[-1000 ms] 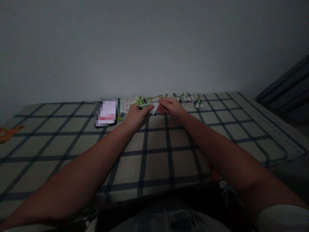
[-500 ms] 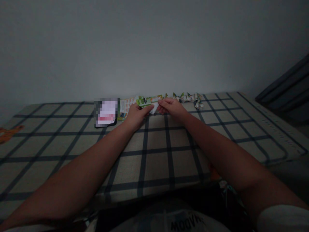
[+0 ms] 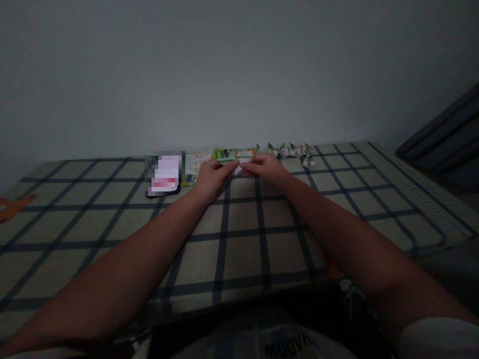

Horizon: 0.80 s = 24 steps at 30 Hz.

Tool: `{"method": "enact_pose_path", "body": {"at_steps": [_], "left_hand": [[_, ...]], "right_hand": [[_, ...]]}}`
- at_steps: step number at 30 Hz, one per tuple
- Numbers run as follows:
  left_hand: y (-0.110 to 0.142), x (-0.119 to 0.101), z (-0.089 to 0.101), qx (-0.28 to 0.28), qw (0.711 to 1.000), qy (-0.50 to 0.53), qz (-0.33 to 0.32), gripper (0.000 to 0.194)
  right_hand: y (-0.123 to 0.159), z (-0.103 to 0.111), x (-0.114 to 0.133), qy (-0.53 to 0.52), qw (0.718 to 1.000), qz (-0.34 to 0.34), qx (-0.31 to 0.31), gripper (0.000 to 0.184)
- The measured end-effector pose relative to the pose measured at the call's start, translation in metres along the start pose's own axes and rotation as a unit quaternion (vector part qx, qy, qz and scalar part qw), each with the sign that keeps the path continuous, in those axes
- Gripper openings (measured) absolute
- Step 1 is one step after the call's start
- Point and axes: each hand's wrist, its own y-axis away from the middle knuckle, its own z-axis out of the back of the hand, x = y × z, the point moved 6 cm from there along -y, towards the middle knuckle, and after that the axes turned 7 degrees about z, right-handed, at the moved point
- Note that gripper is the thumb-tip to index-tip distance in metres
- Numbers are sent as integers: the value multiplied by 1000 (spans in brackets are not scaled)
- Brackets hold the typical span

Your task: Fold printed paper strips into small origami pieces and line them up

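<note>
At the far side of the table, a piece of green printed paper (image 3: 239, 154) extends between and behind my two hands, with a pale part showing below it. My left hand (image 3: 212, 178) pinches its near edge, thumb on top. From the other side my right hand (image 3: 265, 165) grips it with thumb and fingers, the thumb tips almost meeting. My fingers hide part of the paper, so its folds cannot be made out. A printed sheet (image 3: 192, 167) lies partly behind my left hand. Several small folded paper pieces (image 3: 295, 150) lie to the right of my right hand.
A phone (image 3: 164, 174) with a blurred-out screen lies left of the sheet. The table carries a checked cloth (image 3: 243, 254) and backs onto a plain wall (image 3: 239, 75). An orange object (image 3: 15, 207) is at the left edge. Dark striped fabric (image 3: 445, 129) hangs at the right.
My right fingers have moved slightly left, towards my left thumb. The paper's two green parts, angled before, now look nearly in line, and less of the pale part shows.
</note>
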Motion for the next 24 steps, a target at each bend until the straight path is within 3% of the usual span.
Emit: {"method": "enact_pose_path", "body": {"at_steps": [4, 7, 9, 14, 24], "left_hand": [[0, 0, 3, -19, 999, -25, 2, 41], [3, -4, -1, -5, 1000, -27, 1, 36], [5, -7, -3, 0, 1000, -30, -2, 33], [6, -9, -2, -10, 998, -59, -8, 36], [4, -5, 0, -21, 998, -51, 19, 44]], "right_hand": [[-1, 0, -5, 53, 998, 22, 7, 39], [-1, 8, 3, 133, 985, 98, -48, 46], [2, 12, 15, 217, 958, 170, -77, 50], [9, 4, 36, 349, 884, 306, -48, 35], [10, 0, 37, 409, 851, 327, -42, 34]]}}
